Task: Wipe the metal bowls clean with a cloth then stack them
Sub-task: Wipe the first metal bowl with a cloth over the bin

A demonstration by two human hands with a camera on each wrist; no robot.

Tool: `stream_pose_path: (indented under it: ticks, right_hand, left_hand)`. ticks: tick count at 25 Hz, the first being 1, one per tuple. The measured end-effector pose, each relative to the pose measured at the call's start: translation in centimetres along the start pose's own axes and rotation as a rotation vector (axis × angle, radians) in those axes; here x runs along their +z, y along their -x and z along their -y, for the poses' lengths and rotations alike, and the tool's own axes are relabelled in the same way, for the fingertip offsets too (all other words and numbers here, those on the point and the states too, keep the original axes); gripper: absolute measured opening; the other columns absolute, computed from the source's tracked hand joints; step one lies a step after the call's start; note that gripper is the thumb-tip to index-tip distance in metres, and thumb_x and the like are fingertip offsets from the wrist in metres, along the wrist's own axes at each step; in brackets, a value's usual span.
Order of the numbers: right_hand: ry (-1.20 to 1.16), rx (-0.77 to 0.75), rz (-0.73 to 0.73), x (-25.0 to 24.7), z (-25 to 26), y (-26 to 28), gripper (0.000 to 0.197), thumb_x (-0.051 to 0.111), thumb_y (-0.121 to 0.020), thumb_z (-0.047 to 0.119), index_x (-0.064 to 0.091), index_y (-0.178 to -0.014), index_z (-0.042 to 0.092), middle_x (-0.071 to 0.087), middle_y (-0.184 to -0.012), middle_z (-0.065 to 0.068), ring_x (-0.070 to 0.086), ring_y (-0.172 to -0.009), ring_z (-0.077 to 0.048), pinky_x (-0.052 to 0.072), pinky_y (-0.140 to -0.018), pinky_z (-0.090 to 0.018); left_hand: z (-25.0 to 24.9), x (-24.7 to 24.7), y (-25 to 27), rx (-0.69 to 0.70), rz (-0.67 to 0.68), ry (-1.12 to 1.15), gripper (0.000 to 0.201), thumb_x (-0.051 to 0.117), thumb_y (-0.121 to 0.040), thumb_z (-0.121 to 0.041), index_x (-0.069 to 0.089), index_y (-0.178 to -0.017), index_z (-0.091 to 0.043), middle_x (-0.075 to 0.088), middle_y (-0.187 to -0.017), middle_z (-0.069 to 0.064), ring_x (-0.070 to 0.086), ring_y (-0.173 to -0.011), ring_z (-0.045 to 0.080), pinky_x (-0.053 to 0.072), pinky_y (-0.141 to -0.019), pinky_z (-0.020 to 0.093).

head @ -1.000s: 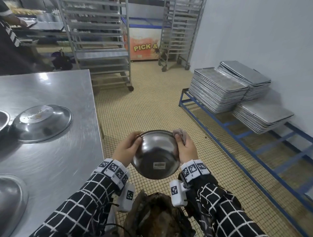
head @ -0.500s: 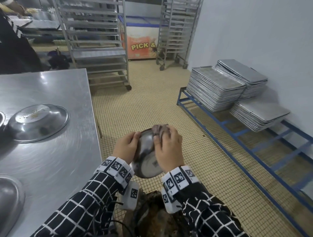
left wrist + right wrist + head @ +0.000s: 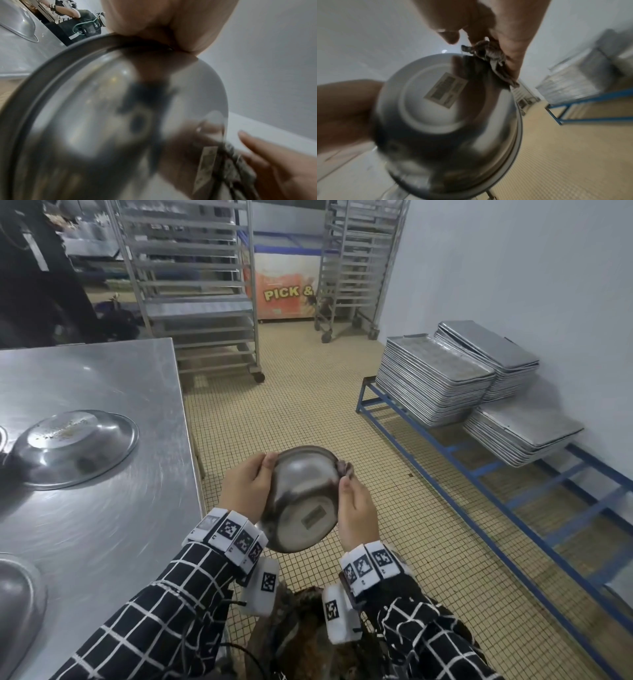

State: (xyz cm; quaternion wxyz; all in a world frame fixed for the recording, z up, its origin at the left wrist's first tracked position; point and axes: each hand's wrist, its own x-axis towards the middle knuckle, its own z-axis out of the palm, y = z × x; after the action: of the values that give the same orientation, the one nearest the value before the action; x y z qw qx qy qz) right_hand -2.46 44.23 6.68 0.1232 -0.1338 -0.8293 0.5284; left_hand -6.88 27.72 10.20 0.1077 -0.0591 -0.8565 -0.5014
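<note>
I hold a shiny metal bowl in the air over the tiled floor, its labelled base turned toward me. My left hand grips the bowl's left rim. On the right side my right hand holds a small brown-grey cloth against the bowl's upper right edge. In the left wrist view the bowl fills the frame. The right wrist view shows the bowl, its base label and the crumpled cloth under my fingers. An upturned metal bowl lies on the steel table.
Another bowl's edge shows at the table's near left. Stacks of metal trays sit on a blue frame rack by the right wall. Wheeled tray racks stand at the back. A person in dark clothes stands far left.
My right hand with the cloth swept across the bowl's outside to the middle, then back to the upper right edge. The bowl has tilted a little to the left.
</note>
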Motion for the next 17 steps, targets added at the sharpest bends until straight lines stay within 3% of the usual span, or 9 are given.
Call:
stream_pose_path:
  ticks: [3,5,6,9,11,13,17]
  right_hand:
    - [0.257,-0.290,0.039,1.0,1.0,1.2,0.056,0.018,-0.097,0.051,0.017,-0.151,0.033,0.018,-0.154,0.006,0.018,-0.139,-0.011,0.026,-0.110,-0.032]
    - [0.422,-0.439,-0.023,2.0,1.9,1.2,0.058,0.013,-0.097,0.051,0.017,-0.151,0.030,0.009,-0.158,0.003,0.001,-0.143,-0.011,0.008,-0.116,-0.034]
    - [0.440,-0.442,-0.080,2.4,2.1,0.8,0.059,0.012,-0.097,0.052,0.021,-0.150,0.028,0.011,-0.158,0.001,0.001,-0.143,-0.013,0.006,-0.117,-0.035]
    - [0.159,-0.241,-0.204,1.9,1.8,-0.7,0.056,0.016,-0.098,0.051,0.030,-0.146,0.028,0.025,-0.154,0.002,0.022,-0.141,-0.018,0.022,-0.114,-0.038]
    - [-0.167,0.013,-0.173,1.1,1.1,-1.4,0.049,0.021,-0.100,0.049,0.036,-0.143,0.029,0.035,-0.147,0.001,0.037,-0.132,-0.021,0.037,-0.106,-0.038]
    - [-0.381,0.197,-0.100,0.3,0.4,-1.2,0.045,0.024,-0.099,0.050,0.035,-0.141,0.037,0.040,-0.140,0.002,0.044,-0.123,-0.018,0.039,-0.098,-0.034]
    - [-0.315,0.248,-0.010,-1.5,-0.2,-0.8,0.033,0.027,-0.097,0.054,0.039,-0.126,0.044,0.048,-0.109,0.011,0.048,-0.094,-0.012,0.037,-0.087,-0.033]
  left_hand:
    - [0.0,0.4,0.0,0.000,0.013,0.006,0.032,0.043,-0.098,-0.031,0.052,-0.070,-0.019,0.054,-0.061,0.001,0.048,-0.055,0.015,0.037,-0.053,0.018]
    - [-0.5,0.8,0.1,0.042,0.037,-0.001,0.031,0.046,-0.097,-0.029,0.050,-0.067,-0.023,0.053,-0.059,-0.003,0.047,-0.052,0.011,0.036,-0.048,0.014]
    - [-0.8,0.9,0.2,0.056,0.036,0.006,0.030,0.047,-0.097,-0.029,0.052,-0.068,-0.023,0.053,-0.058,-0.004,0.046,-0.051,0.009,0.037,-0.047,0.013]
    - [-0.7,0.6,-0.1,0.040,-0.010,0.081,0.033,0.050,-0.094,-0.035,0.058,-0.071,-0.013,0.056,-0.058,0.002,0.049,-0.052,0.012,0.038,-0.047,0.014]
    - [-0.3,0.4,-0.4,-0.012,-0.043,0.134,0.038,0.051,-0.092,-0.040,0.061,-0.076,-0.007,0.060,-0.064,0.013,0.053,-0.057,0.019,0.043,-0.055,0.024]
    - [0.3,0.5,-0.4,-0.089,-0.039,0.199,0.039,0.050,-0.092,-0.041,0.063,-0.081,-0.006,0.063,-0.073,0.017,0.058,-0.065,0.027,0.046,-0.060,0.028]
    - [1.4,0.7,0.3,-0.183,0.038,0.276,0.025,0.049,-0.094,-0.038,0.061,-0.084,-0.019,0.065,-0.079,0.001,0.061,-0.073,0.016,0.045,-0.064,0.023]
